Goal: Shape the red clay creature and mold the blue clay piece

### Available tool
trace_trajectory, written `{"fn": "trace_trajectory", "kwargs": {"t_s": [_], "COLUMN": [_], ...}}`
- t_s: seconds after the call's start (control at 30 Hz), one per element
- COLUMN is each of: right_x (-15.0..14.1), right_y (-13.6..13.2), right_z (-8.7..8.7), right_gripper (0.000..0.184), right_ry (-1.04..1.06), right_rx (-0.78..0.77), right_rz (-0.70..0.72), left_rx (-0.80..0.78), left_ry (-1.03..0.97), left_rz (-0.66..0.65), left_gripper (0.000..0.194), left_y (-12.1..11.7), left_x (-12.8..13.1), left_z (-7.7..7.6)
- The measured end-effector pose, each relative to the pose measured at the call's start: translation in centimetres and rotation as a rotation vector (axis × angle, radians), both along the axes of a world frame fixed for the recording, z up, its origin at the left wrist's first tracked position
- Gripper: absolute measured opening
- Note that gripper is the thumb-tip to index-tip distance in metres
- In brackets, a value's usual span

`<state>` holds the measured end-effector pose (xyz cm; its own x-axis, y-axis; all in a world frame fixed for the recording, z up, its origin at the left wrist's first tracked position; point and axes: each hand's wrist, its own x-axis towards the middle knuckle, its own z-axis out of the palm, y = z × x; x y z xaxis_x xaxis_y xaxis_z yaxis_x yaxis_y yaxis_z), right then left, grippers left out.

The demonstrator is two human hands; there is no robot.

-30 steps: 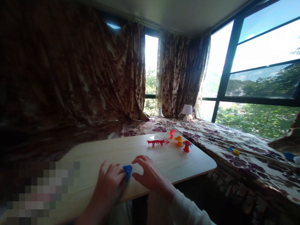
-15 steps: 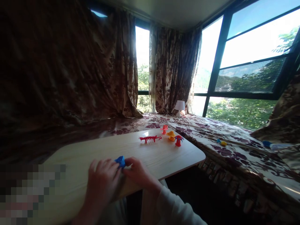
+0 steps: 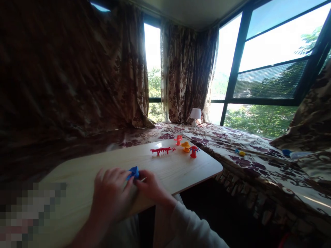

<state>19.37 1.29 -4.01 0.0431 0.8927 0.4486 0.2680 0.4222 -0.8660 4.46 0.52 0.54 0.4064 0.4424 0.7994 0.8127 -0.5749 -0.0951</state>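
Note:
A small blue plastic piece (image 3: 133, 172) is held between my two hands over the near part of the wooden table (image 3: 85, 172); its exact kind is hard to make out. My left hand (image 3: 111, 189) grips it from the left, thumb below and fingers bent over. From the right, my right hand (image 3: 150, 186) pinches its edge with thumb and forefinger. Beyond them stands a red, many-legged toy figure (image 3: 162, 151). To its right are a pinkish-red toy (image 3: 178, 140), a yellow mushroom-shaped toy (image 3: 185, 147) and a red toy with a blue-marked top (image 3: 193, 151).
A floral-covered bench (image 3: 248, 168) runs along the right and back, past the table's right edge. On it lie a small blue-and-yellow toy (image 3: 241, 152) and a blue object (image 3: 286, 152). A white lamp (image 3: 195, 115) stands in the far corner by the curtains (image 3: 181, 72).
The view has shifted slightly, so the table and toys appear a little further left. Both hands keep hold of the blue piece, which seems tilted a bit and raised slightly.

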Motion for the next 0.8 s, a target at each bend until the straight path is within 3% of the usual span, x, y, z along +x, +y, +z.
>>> {"fn": "trace_trajectory", "kwargs": {"t_s": [0.1,0.2,0.3,0.4,0.8], "right_x": [0.3,0.5,0.6,0.6,0.5], "right_y": [0.3,0.4,0.3,0.2,-0.6], "right_z": [0.0,0.1,0.1,0.0,0.5], "right_gripper": [0.015,0.018,0.016,0.015,0.020], "right_ry": [0.091,0.146,0.148,0.118,0.002], "right_rx": [-0.016,-0.019,-0.011,0.001,0.043], "right_rz": [-0.035,-0.055,-0.025,0.026,0.071], "left_rx": [-0.159,-0.414,-0.539,-0.628,-0.856], "left_ry": [-0.241,-0.516,-0.583,-0.628,-0.687], "left_rz": [-0.020,-0.032,-0.048,-0.080,-0.173], "left_gripper": [0.036,0.045,0.047,0.048,0.049], "left_y": [0.8,1.9,2.5,2.5,1.6], "left_x": [-0.7,-1.0,-0.6,0.0,0.1], "left_z": [-0.5,-2.1,-3.8,-4.5,-4.0]}}
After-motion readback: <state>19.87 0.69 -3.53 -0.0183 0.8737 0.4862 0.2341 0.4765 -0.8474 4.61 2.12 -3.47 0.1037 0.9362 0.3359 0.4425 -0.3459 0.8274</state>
